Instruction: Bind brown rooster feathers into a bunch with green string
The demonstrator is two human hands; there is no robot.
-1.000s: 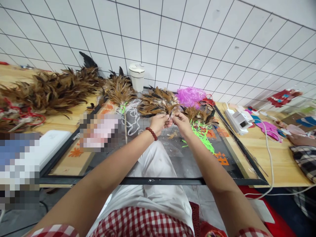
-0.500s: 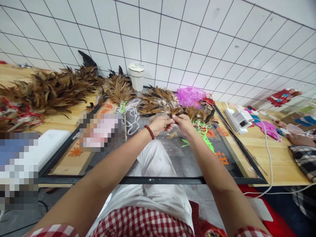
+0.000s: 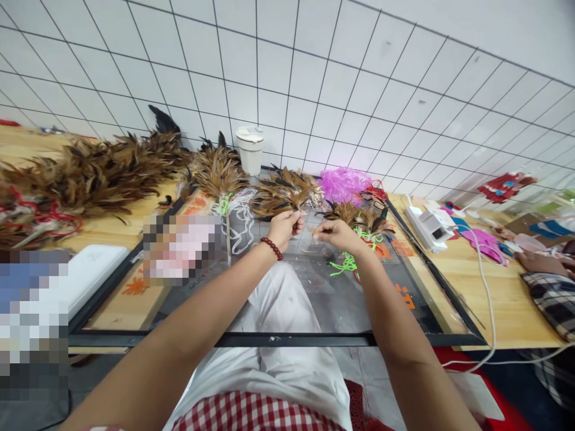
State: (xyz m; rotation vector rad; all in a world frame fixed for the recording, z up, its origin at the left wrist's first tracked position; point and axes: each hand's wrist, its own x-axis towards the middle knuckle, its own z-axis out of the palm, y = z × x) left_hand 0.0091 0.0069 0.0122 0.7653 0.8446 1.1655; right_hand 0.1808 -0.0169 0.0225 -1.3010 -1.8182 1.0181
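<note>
My left hand (image 3: 286, 231), with a dark red bead bracelet (image 3: 272, 247) at the wrist, is closed in a pinch on what looks like a feather, its pale end showing at the fingertips. Just behind it lies a pile of brown and black feathers (image 3: 283, 190). My right hand (image 3: 338, 236) is a short way to the right, thumb and fingers pinched together; pale fluff shows by the fingertips, and what they hold is unclear. Beyond it is a smaller feather bunch (image 3: 357, 216) with bright green cord (image 3: 344, 265). Both hands are above a black-framed glass panel (image 3: 296, 340).
At the left are a long feather heap (image 3: 90, 173), a feather duster (image 3: 219, 170) on a stick and white string (image 3: 242, 230). Behind stand a white cup (image 3: 250, 149) and pink plastic (image 3: 345, 184). A white device (image 3: 429, 226) and cable lie right, near another person's checked sleeve (image 3: 550, 302).
My hands were together at the fingertips and have come apart. The right has moved slightly right and down, the left slightly left. The view has tilted a little.
</note>
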